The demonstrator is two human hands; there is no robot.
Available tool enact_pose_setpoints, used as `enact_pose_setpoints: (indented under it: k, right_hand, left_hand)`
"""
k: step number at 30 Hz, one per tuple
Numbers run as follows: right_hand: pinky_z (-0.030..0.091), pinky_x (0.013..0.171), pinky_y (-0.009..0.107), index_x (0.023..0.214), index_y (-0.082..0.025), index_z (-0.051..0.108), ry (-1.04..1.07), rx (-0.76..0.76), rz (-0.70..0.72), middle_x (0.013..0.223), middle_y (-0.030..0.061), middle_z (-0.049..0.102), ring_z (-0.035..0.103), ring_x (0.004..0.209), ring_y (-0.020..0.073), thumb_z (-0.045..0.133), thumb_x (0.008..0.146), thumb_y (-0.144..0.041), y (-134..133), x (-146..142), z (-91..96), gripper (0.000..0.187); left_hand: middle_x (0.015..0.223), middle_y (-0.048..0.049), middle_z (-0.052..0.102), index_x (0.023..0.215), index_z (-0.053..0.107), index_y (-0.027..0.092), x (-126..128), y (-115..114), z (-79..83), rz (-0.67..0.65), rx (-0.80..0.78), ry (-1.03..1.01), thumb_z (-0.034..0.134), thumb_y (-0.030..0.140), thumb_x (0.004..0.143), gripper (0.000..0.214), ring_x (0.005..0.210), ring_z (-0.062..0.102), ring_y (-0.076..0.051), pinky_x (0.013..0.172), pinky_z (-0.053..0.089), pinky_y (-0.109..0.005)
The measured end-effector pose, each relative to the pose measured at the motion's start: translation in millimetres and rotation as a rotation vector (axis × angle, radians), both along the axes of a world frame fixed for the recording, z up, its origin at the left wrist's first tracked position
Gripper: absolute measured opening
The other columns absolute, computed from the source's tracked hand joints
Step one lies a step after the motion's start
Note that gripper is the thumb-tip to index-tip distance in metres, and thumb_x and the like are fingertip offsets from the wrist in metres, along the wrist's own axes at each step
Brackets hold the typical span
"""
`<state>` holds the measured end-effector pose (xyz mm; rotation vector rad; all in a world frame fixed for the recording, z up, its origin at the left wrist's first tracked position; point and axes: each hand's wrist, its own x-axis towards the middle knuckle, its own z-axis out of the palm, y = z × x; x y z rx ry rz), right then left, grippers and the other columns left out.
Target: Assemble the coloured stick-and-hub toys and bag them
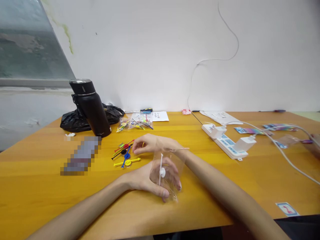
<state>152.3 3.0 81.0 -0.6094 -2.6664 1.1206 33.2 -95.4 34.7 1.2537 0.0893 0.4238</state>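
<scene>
Clear plastic bag (170, 177) with a white plastic arrow (162, 172), left hand (147, 178) curled at it; right hand (151, 143) by multicoloured plastic arrows (127, 156). Can't tell if either's pinching, tbh.

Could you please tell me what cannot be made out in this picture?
In the head view:
Whether the right hand grips the red arrow: its fingers cover the contact.
What the object at left is: pixelation covers it.
Part of the black bag: the bottle stands in front.
What the shape at the right edge is: blurred, cut off by the frame.
Print on the larger white sheet: too small.
</scene>
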Motion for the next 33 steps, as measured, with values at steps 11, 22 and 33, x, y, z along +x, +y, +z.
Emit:
enact_pose_setpoints:
  k: [11, 22, 33]
  right_hand:
    - [0.045, 0.065, 0.019, 0.092, -0.015, 0.072, -0.114, -0.001, 0.075, 0.083, -0.0022, 0.070, 0.059, 0.071, 0.0085, 0.071, 0.087, -0.028, 3.7, 1.2, -5.4, 0.014]
    - [0.047, 0.075, 0.027, 0.095, -0.014, 0.069, 0.129, 0.243, -0.208, 0.092, 0.0056, 0.071, 0.062, 0.084, 0.0148, 0.061, 0.095, -0.036, -8.9, 70.7, 97.2, 0.024]
    - [0.044, 0.071, 0.029, 0.096, -0.018, 0.072, 0.104, 0.361, -0.320, 0.091, 0.0046, 0.071, 0.062, 0.082, 0.0160, 0.060, 0.094, -0.041, -68.1, 105.4, 157.5, 0.026]
  left_hand:
    - [0.115, -0.0103, 0.069, 0.120, 0.054, 0.022, -3.1, 3.4, 1.7, 0.044, -0.004, 0.070, 0.084, 0.022, 0.078, 0.052, 0.095, 0.073, -0.022, 0.074, 0.061, -0.034]
    - [0.111, -0.0084, 0.065, 0.114, 0.056, 0.021, 7.7, 3.6, -2.1, 0.413, 0.101, 0.083, 0.084, 0.029, 0.079, 0.046, 0.104, 0.063, -0.021, 0.083, 0.051, -0.030]
    - [0.115, -0.0076, 0.060, 0.114, 0.058, 0.022, 8.0, 16.6, -11.5, 0.633, 0.216, 0.098, 0.080, 0.031, 0.082, 0.040, 0.114, 0.056, -0.024, 0.084, 0.048, -0.028]
